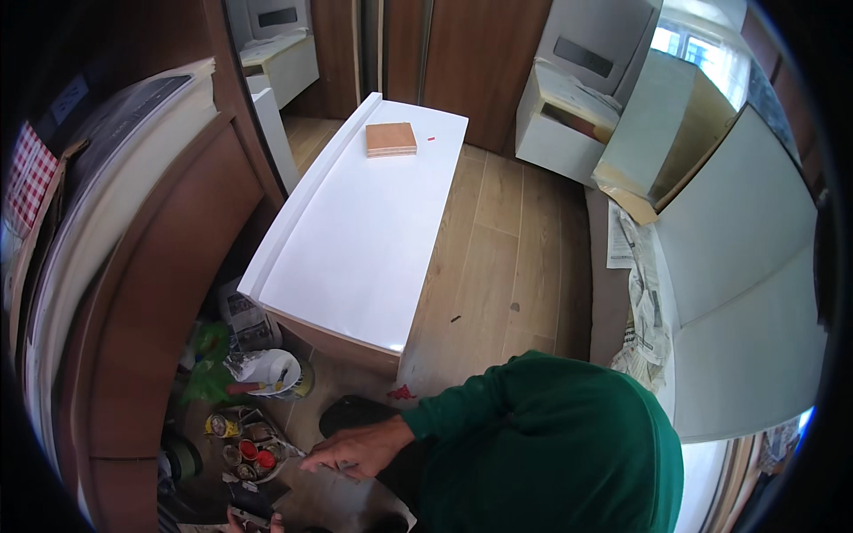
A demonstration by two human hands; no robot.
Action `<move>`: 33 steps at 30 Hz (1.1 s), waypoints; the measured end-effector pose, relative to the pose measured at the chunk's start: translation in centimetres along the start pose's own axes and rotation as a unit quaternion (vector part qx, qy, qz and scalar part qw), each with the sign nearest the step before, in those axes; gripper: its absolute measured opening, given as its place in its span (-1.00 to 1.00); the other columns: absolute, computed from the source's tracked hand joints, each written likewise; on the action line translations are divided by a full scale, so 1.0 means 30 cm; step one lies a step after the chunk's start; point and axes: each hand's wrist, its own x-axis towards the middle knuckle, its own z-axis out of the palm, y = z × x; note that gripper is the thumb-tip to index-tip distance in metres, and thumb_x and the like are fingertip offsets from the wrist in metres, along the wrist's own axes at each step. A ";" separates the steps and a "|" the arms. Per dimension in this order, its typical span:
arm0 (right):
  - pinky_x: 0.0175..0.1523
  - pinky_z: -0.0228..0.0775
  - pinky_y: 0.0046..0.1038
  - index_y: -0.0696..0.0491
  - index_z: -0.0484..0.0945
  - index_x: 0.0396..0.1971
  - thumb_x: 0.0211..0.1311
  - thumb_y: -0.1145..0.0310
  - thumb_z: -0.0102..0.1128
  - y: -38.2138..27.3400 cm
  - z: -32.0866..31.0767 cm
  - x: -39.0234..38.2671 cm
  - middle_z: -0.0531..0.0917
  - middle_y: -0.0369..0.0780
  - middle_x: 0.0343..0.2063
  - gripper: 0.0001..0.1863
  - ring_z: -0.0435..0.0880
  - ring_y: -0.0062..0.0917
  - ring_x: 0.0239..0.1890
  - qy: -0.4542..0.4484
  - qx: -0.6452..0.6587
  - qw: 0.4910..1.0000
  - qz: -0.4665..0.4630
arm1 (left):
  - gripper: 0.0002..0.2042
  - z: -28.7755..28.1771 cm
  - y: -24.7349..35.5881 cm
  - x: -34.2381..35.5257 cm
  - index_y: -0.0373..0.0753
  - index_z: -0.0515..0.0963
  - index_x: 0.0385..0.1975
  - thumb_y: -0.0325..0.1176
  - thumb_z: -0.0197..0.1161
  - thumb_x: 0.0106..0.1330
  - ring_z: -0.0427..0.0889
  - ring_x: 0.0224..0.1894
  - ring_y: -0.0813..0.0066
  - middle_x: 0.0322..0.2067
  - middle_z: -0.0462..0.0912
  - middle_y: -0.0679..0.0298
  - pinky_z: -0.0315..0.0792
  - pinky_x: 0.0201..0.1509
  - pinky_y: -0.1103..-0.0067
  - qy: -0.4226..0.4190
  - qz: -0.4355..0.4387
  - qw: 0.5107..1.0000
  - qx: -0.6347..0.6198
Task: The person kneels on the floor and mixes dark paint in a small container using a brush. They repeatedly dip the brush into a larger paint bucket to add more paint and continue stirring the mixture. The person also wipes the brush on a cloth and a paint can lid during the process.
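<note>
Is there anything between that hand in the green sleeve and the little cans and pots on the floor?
Nothing visible does. The hand hovers just right of the cluster of small cans, with only bare floor and paper between them.

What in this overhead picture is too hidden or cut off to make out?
- Head view: the hand in the green sleeve; whether it holds anything is unclear.
- Another hand is cut off by the bottom edge.
- The small cans are too small to identify.
- The panel's underside faces away.
</note>
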 end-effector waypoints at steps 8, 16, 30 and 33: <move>-0.14 0.53 -0.39 0.12 0.66 0.12 0.51 0.26 0.28 -0.086 -0.029 0.065 0.72 -0.17 -0.18 -0.67 0.73 -0.41 -0.18 0.110 0.038 0.990 0.081 | -0.32 0.022 -0.121 0.027 -0.35 0.21 0.47 -0.33 0.38 0.45 0.52 0.31 0.09 0.27 0.57 -0.06 0.38 0.42 0.26 0.005 0.026 0.998 0.050; -0.16 0.56 -0.45 0.14 0.70 0.05 0.54 0.18 0.25 -0.106 -0.046 0.059 0.73 -0.19 -0.12 -0.66 0.74 -0.48 -0.19 0.163 0.056 0.979 0.107 | -0.34 0.053 -0.161 0.035 -0.39 0.24 0.44 -0.58 0.37 0.38 0.56 0.27 0.11 0.28 0.53 -0.13 0.53 0.31 0.32 0.049 0.086 0.994 0.043; -0.33 0.50 -0.51 0.21 0.70 -0.04 0.53 0.20 0.26 -0.127 -0.039 0.062 0.74 -0.25 -0.35 -0.66 0.71 -0.66 -0.43 0.173 0.079 0.971 0.143 | -0.33 0.096 -0.207 0.016 -0.49 0.45 0.29 -0.49 0.60 0.17 0.65 0.08 0.16 0.13 0.64 -0.18 0.61 0.18 0.31 0.130 0.183 0.974 -0.028; -0.38 0.48 -0.52 0.23 0.70 -0.06 0.53 0.21 0.25 -0.128 -0.037 0.062 0.71 -0.26 -0.50 -0.66 0.69 -0.69 -0.47 0.185 0.075 0.971 0.129 | -0.29 0.096 -0.149 0.007 -0.51 0.46 0.26 -0.43 0.66 0.11 0.68 0.02 0.15 0.05 0.69 -0.16 0.60 0.14 0.30 0.153 0.197 0.968 -0.018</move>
